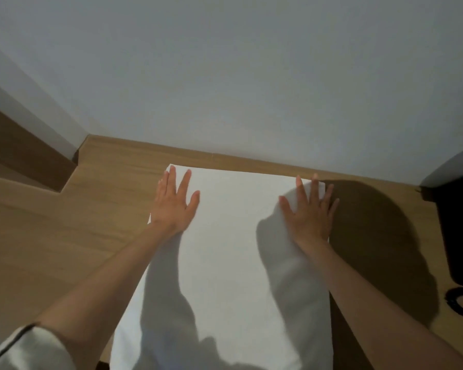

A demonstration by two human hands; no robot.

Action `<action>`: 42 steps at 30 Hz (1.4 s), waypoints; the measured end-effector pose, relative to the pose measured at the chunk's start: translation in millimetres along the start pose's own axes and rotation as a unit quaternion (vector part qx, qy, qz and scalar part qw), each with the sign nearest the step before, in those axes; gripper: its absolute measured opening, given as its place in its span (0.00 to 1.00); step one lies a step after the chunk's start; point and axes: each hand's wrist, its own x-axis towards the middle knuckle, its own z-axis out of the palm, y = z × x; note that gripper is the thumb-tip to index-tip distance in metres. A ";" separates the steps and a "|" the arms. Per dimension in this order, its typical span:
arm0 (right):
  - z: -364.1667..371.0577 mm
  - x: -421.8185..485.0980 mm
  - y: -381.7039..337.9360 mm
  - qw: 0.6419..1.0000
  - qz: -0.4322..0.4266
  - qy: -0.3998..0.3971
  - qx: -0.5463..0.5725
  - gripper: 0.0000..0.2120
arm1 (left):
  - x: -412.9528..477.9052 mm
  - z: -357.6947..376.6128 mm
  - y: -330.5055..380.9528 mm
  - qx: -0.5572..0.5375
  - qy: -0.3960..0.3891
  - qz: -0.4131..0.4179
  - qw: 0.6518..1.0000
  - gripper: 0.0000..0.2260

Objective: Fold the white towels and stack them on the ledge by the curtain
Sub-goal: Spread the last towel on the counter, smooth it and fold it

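While the white towel [225,249] lies spread lengthwise on the wooden counter [64,236], its far edge near the wall [251,76], the left hand [175,206] and right hand [309,213] rest flat on its far corners, fingers splayed, gripping nothing.

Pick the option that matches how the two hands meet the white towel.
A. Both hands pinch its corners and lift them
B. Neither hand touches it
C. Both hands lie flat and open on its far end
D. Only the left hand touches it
C: the left hand and the right hand both rest palm-down with fingers spread on the far end of the white towel, which lies on the wooden surface.
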 end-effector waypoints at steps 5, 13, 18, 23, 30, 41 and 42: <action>-7.6 -36.5 -36.3 0.995 -0.074 0.036 0.050 0.26 | -31.8 4.2 43.4 -0.030 0.071 0.074 0.994 0.24; 29.4 -96.9 -46.4 0.994 -0.105 -0.003 0.012 0.25 | -86.9 49.6 55.6 0.025 0.072 0.089 0.993 0.24; 23.6 -89.2 -14.8 0.991 -0.133 0.008 0.002 0.25 | -81.8 40.1 14.8 0.008 0.078 0.035 0.996 0.27; 16.3 -87.6 11.6 0.997 -0.067 0.019 -0.012 0.27 | -74.8 32.3 -25.1 -0.012 0.091 -0.023 0.995 0.29; -1.4 -95.4 -4.5 0.998 -0.020 -0.051 -0.005 0.25 | -80.1 18.2 -22.9 0.010 0.055 -0.013 0.998 0.29; 42.4 -171.3 -64.0 0.998 -0.060 -0.011 0.024 0.26 | -164.7 52.4 31.0 0.018 0.054 0.087 0.995 0.27; 41.9 -171.8 -58.4 0.997 -0.077 -0.010 0.018 0.27 | -163.7 51.7 22.8 0.022 0.058 0.099 0.993 0.26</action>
